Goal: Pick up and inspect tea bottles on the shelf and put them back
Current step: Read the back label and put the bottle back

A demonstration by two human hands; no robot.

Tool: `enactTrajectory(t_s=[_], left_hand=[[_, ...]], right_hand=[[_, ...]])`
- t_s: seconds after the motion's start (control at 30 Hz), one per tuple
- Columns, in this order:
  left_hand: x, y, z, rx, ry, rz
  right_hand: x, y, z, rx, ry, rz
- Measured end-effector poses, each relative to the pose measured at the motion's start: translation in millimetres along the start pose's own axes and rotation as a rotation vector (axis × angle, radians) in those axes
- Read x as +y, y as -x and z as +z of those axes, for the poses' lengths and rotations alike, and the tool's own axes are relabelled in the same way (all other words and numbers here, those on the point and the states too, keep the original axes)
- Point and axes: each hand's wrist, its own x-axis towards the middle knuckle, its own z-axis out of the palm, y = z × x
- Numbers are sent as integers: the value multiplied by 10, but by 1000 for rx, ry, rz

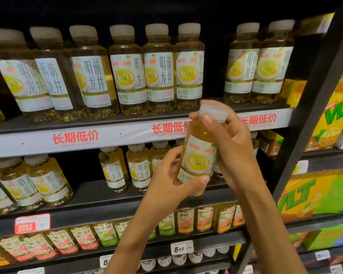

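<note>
A tea bottle (198,155) with pale yellow tea, a white cap and a white-green label is held upright in front of the shelves. My left hand (172,180) grips its lower part, thumb across the bottom of the label. My right hand (228,139) wraps the neck and cap from the right. Several identical bottles (158,70) stand in a row on the upper shelf (107,139), with a gap (214,62) between the sixth bottle and the two at the right. More of them (139,167) stand on the shelf below.
Lower shelves hold smaller bottles with pink and green labels (186,220) and price tags (181,247). A black upright post (313,107) divides this rack from yellow-green VLT lemon tea cartons (333,123) on the right.
</note>
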Motion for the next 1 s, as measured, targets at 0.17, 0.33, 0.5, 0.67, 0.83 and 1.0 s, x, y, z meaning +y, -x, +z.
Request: enactTrajectory(t_s=[0.17, 0.33, 0.5, 0.67, 0.83, 1.0], left_hand=[[229, -281, 129, 164, -196, 230], [462, -544, 248, 234, -316, 436], [578, -793, 355, 313, -458, 515], [568, -908, 480, 346, -472, 500], [524, -1003, 549, 431, -581, 528], [469, -1054, 615, 486, -696, 513]], right_hand=[[-302, -247, -62, 52, 114, -220], [-551, -493, -153, 87, 197, -392], [-684, -669, -158, 134, 223, -455], [-628, -817, -196, 171, 262, -440], [-556, -994, -231, 228, 320, -437], [-463, -1129, -231, 298, 430, -470]])
